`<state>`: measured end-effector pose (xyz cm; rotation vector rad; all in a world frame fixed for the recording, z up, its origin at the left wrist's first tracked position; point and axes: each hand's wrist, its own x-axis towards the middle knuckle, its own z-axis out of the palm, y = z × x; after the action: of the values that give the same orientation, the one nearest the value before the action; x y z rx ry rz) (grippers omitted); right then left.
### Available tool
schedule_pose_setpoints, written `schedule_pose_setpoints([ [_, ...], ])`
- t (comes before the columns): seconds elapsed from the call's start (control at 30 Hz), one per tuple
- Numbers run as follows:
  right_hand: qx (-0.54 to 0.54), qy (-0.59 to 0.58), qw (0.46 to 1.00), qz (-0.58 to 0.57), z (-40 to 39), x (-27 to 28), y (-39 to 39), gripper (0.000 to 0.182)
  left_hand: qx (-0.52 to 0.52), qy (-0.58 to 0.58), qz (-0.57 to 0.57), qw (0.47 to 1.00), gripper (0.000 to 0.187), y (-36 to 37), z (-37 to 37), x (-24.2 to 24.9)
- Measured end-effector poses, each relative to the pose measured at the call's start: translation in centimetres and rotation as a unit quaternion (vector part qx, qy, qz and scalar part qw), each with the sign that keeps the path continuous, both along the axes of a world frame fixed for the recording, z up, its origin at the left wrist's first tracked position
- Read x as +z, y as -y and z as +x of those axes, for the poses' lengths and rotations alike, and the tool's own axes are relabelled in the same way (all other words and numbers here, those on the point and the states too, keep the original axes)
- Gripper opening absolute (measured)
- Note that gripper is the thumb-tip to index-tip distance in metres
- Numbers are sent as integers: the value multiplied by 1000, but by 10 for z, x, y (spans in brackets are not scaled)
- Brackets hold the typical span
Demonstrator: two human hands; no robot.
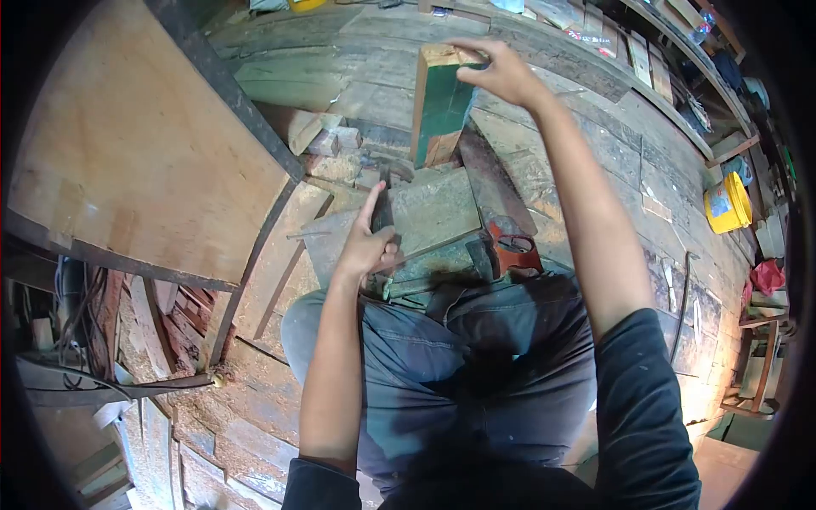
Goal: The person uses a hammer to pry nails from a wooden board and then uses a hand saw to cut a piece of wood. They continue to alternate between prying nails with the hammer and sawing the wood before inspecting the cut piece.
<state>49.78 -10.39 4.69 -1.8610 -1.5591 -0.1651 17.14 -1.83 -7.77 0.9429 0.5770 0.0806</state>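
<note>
My right hand grips the top end of an upright wooden block, its fingers over the end and the thumb on the green-painted face. Bare wood shows at the block's top and lower corner. My left hand is over the near boards, index finger stretched forward and the other fingers curled in. A narrow dark piece runs along that finger; what the curled fingers hold is not clear. Below the block lies a flat board. To its right rests a handsaw with an orange handle.
A large plywood panel with a dark frame stands at the left. Wood offcuts lie beyond my left hand. A yellow bucket and a long metal bar are on the right. Sawdust and scraps cover the plank floor.
</note>
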Motion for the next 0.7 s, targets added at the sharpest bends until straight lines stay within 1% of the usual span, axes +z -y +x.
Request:
schedule_pose_setpoints([
  [0.03,-7,-28,1000,1,-1,-3,-1,54,3,0,115,993,86,4,0,1],
  [0.07,-13,-56,998,1,-2,-3,-3,54,8,1,227,974,84,8,0,7],
  [0.1,-9,-66,998,6,-3,-4,-3,54,50,29,142,988,81,9,-5,13],
  [0.13,-13,-65,998,11,-6,-4,-3,54,46,31,146,988,81,11,-5,21],
  [0.2,-21,-71,997,21,-12,-4,-5,54,129,73,206,967,79,11,-5,34],
  [0.23,-34,-55,998,21,-14,-3,-8,54,125,74,209,967,79,11,-6,39],
  [0.33,-41,-45,998,21,-23,-4,-9,54,171,125,333,919,64,11,-9,53],
  [0.37,-40,-43,998,19,-26,-4,-11,54,191,139,347,908,57,14,-10,57],
  [0.4,-42,-45,998,21,-30,-5,-12,55,194,141,344,908,57,14,-12,56],
  [0.47,-44,-44,998,23,-39,-3,-13,55,157,137,455,866,50,14,-17,54],
  [0.53,-63,-34,997,10,-46,0,-14,55,137,146,551,810,46,20,-18,46],
  [0.6,-75,-44,996,2,-50,2,-14,56,130,166,643,737,50,21,-17,51],
  [0.63,-87,-57,995,-6,-52,4,-15,56,135,169,642,735,50,22,-16,54],
  [0.7,-88,-46,995,-14,-55,6,-14,57,100,145,632,754,58,28,-15,58],
])
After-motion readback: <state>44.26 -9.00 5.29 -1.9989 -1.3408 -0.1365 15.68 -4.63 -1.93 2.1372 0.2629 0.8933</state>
